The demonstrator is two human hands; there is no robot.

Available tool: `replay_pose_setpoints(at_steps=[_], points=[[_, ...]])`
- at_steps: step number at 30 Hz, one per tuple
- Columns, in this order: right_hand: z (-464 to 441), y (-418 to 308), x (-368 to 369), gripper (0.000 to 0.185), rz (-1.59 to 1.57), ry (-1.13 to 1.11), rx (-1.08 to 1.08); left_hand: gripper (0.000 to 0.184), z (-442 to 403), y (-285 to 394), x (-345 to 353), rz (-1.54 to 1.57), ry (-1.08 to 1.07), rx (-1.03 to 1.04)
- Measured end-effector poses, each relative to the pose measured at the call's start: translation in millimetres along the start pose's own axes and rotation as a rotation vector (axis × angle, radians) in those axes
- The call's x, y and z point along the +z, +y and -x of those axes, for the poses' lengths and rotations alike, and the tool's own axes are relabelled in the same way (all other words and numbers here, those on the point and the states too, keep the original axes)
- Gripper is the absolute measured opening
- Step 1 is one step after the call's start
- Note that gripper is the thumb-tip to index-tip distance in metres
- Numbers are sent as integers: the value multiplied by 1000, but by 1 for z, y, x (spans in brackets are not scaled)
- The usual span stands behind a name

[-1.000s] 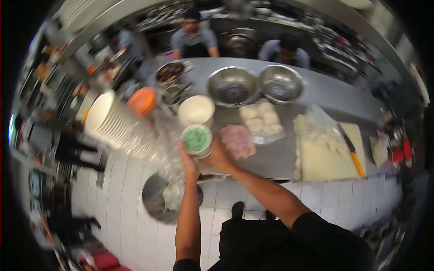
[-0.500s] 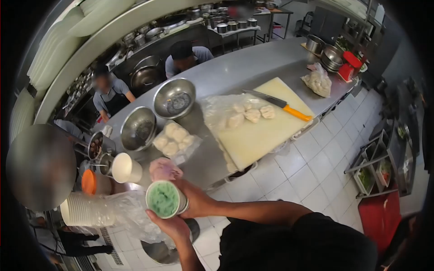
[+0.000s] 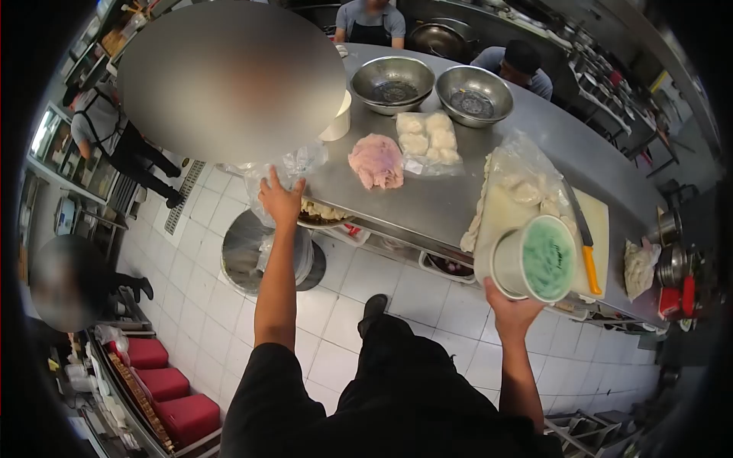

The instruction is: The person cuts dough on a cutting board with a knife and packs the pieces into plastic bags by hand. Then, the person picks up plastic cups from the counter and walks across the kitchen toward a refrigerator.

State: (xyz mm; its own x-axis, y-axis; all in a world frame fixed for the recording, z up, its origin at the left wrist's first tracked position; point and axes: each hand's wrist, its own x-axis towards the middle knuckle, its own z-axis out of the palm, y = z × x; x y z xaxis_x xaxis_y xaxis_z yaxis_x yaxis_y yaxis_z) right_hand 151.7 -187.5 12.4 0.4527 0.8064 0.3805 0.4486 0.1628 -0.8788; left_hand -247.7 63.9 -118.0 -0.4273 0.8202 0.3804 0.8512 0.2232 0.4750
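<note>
My right hand grips a white tub with green contents or a green lid from below, over the near part of the pale cutting board. Fingers spread, my left hand is at clear plastic wrapping by the counter's left edge; I see nothing held in it. Right of the wrapping lies a piece of pink meat on the steel counter. Beyond the meat is a bag of white dough-like portions. A knife with an orange handle rests on the board.
Two steel bowls stand at the back. A white container is partly hidden by a blurred oval. A round bin stands below the counter. Co-workers are across it; another person is at left.
The tub has moved right, over the cutting board, in my right hand. My left hand has let go of it and moved left to the plastic wrapping. The view has turned.
</note>
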Motion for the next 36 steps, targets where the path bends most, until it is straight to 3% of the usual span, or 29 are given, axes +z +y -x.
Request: replay_pose_setpoints(at_steps=[3, 4, 7, 12, 15, 17, 18, 20, 22, 23, 24, 25, 27, 28, 29, 31, 32, 33, 35, 36], points=[[0, -4, 0, 59, 48, 81, 75, 56, -54, -4, 37, -21, -51, 14], [-2, -18, 8, 58, -30, 160, 162, 44, -68, 9, 36, -26, 33, 1], [4, -6, 10, 61, 49, 201, 250, 45, -132, 9, 63, 3, -24, -86], [6, -19, 32, 71, 29, 388, 267, 59, -205, 5, 119, 295, -122, 9], [3, -26, 33, 65, 31, 403, 235, 54, -227, -15, 143, 467, -178, -68], [1, -27, 31, 51, 7, 409, 149, 52, -220, 3, 110, 169, -122, 19], [4, -26, 25, 55, 18, 409, 209, 51, -208, 12, 90, 21, -100, 66], [11, -19, 12, 63, 36, 426, 328, 50, -195, 25, 72, 48, -31, 101], [18, -17, -2, 57, 52, 405, 317, 52, -191, 24, 68, -52, 112, 176], [21, -16, -13, 55, 67, 410, 304, 52, -189, 27, 58, 9, 56, 168], [28, -11, -24, 54, 94, 406, 280, 52, -187, 26, 56, 41, 150, 172], [38, -3, -35, 54, 127, 419, 258, 47, -175, 30, 48, 196, 271, 326], [49, -5, -67, 49, 168, 461, 211, 35, -100, 117, -23, 659, 138, 275], [46, -14, -86, 45, 171, 477, 178, 38, -56, 157, -41, 1023, 50, 158], [46, -20, -105, 41, 176, 483, 143, 41, 1, 208, -75, 1047, -66, 149], [61, -24, -144, 42, 100, 570, 257, 47, 110, 264, -103, 1135, -496, 379], [71, -27, -164, 42, 54, 601, 310, 54, 177, 302, -118, 1377, -728, 400], [81, -31, -184, 45, 37, 626, 311, 72, 232, 332, -136, 1489, -1025, 443], [98, -37, -229, 50, 10, 671, 295, 91, 332, 382, -174, 1610, -1468, 469], [112, -33, -252, 62, 4, 649, 317, 96, 368, 403, -190, 1618, -1613, 555]])
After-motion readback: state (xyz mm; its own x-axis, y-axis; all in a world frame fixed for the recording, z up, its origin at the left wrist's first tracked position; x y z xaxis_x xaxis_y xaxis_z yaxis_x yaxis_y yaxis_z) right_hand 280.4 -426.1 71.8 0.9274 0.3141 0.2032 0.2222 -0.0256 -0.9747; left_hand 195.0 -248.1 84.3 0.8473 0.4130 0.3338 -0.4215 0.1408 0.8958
